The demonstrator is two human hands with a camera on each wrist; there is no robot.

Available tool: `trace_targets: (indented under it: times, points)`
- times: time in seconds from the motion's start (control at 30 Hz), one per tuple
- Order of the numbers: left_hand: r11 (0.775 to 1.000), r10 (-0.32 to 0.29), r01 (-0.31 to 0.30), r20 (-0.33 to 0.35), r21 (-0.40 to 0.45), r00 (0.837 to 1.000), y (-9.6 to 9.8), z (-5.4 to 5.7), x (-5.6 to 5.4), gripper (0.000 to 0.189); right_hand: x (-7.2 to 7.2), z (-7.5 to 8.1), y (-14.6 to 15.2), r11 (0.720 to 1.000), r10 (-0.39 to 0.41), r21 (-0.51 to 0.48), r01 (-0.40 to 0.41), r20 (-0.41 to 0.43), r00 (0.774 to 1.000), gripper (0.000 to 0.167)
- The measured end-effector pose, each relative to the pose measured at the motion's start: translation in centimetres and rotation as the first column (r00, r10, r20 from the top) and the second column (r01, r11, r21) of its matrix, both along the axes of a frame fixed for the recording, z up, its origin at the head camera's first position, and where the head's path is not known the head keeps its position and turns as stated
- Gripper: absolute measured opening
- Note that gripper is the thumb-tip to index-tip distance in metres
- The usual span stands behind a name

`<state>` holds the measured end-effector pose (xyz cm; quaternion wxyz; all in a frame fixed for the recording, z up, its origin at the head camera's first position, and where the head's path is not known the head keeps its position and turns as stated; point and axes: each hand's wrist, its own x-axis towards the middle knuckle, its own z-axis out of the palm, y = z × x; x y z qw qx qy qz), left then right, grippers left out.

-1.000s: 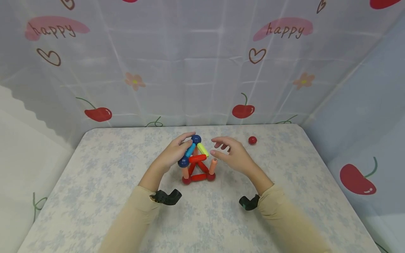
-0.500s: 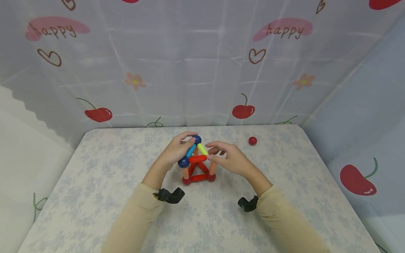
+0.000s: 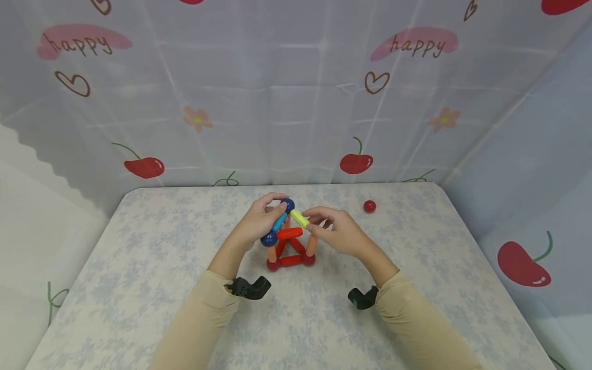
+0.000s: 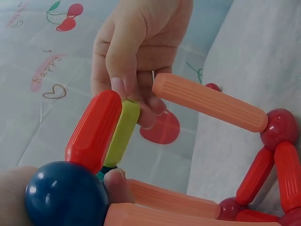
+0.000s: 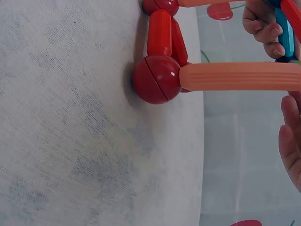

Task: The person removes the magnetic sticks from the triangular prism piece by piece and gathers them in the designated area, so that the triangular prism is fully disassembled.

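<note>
left hand [image 3: 256, 220] grips the far dark-blue ball [image 3: 289, 205]; right hand [image 3: 339, 231] pinches the yellow-green stick [image 3: 300, 219] slanting rightward and nearer from that ball. pulling too hard could part them; brushing the peach stick [image 3: 312, 246], right of and nearer than the ball, might topple it.

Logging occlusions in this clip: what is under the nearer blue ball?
An orange rod, with a red ball at its foot. The tabletop directly beneath that red ball is covered and cannot be seen.

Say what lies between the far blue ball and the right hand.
In the head view, the yellow stick runs from the far blue ball to the right hand.
</note>
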<state>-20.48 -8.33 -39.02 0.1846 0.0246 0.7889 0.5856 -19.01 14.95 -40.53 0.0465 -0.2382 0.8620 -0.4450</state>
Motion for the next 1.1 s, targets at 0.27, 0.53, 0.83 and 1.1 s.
trace_targets:
  times: [0.27, 0.53, 0.83, 1.1]
  points:
    - [1.0, 0.004, -0.004, 0.002, -0.01, 1.0, 0.0, 0.1, 0.1, 0.037, -1.2, -0.1, 0.3, 0.999, -0.038, 0.02, 0.041, -0.119, 0.992, 0.028]
    - [1.0, -0.002, 0.002, -0.001, -0.013, 1.0, 0.1, 0.1, 0.2, 0.043, -1.7, -0.5, -0.2, 0.999, -0.035, 0.031, 0.037, -0.052, 0.998, 0.029]
    - [1.0, 0.007, -0.007, 0.009, -0.011, 1.0, 0.3, 0.1, 0.2, 0.04, -2.3, -0.1, -0.6, 0.997, -0.008, 0.08, 0.018, -0.133, 0.991, 0.028]
    - [1.0, -0.019, 0.019, 0.012, -0.021, 1.0, 0.6, 0.2, 0.2, 0.037, -2.9, 0.6, -0.2, 0.995, 0.011, 0.103, 0.007, -0.175, 0.985, 0.027]
